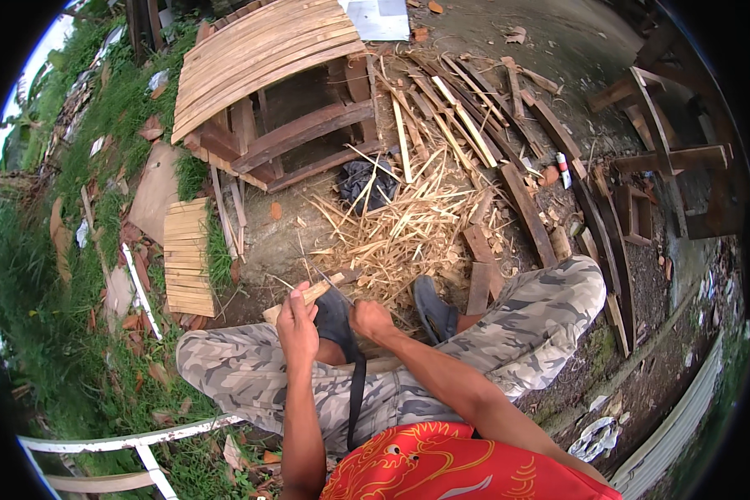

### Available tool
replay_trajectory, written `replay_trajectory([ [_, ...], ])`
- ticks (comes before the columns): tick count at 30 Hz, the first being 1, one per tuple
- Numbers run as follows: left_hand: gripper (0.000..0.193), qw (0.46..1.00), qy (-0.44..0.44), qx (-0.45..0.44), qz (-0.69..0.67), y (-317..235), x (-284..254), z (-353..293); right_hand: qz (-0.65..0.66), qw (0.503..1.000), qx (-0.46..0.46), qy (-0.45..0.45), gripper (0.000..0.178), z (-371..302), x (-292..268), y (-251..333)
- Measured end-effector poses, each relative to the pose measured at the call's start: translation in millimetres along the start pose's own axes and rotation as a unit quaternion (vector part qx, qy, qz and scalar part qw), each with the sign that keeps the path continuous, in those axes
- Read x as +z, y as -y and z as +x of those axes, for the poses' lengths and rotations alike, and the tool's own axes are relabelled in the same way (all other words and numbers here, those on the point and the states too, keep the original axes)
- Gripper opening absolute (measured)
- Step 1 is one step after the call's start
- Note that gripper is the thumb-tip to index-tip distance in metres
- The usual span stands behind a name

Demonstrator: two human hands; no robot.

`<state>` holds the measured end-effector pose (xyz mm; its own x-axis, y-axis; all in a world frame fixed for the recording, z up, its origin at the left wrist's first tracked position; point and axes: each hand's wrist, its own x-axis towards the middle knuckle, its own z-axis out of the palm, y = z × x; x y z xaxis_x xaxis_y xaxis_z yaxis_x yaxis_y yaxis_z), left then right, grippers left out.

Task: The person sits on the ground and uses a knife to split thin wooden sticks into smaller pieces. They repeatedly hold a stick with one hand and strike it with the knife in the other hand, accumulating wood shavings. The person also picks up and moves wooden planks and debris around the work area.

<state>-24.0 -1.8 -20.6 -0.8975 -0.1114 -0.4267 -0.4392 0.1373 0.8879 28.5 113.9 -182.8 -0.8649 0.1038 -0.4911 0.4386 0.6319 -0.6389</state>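
My left hand (297, 323) is closed around a short pale strip of split bamboo (316, 291), held at a slant in front of my lap. Closed on the handle of a knife, my right hand (371, 320) is just to the right of it. The thin knife blade (336, 286) points up and left and lies across the strip's far end; its handle is hidden in my fist. Beyond both hands, a heap of bamboo shavings and slivers (408, 212) covers the ground around my sandalled feet.
A wooden frame topped with bamboo slats (267, 58) stands at the far left. Below it lies a small slatted panel (188, 258). Dark planks (527, 212) and loose strips spread to the right, near a marker-like tube (563, 170). A white metal frame (150, 458) is at lower left.
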Motion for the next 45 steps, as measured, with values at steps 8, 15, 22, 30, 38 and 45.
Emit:
replay_trajectory([
  [8,0.053,0.994,0.023,-0.076,-0.072,0,-14,-2,0.074,0.984,0.041,0.154,0.037,12,-18,5],
  [15,0.079,0.989,0.017,-0.095,-0.115,-1,-21,1,0.042,0.99,-0.136,-0.009,0.041,-1,-3,18],
  [22,0.08,0.985,0.009,-0.096,-0.142,1,-20,-2,-0.16,0.982,-0.102,0.024,0.029,16,11,-5],
  [30,0.08,0.983,0.024,-0.101,-0.153,2,-28,3,-0.102,0.991,0.004,0.086,0.026,15,-4,1],
  [38,0.08,0.983,0.021,-0.101,-0.154,4,-24,4,-0.046,0.994,-0.033,0.098,0.027,14,-2,-6],
  [45,0.077,0.976,-0.007,-0.107,-0.192,8,-40,13,-0.072,0.992,0.002,0.102,0.027,24,8,-31],
])
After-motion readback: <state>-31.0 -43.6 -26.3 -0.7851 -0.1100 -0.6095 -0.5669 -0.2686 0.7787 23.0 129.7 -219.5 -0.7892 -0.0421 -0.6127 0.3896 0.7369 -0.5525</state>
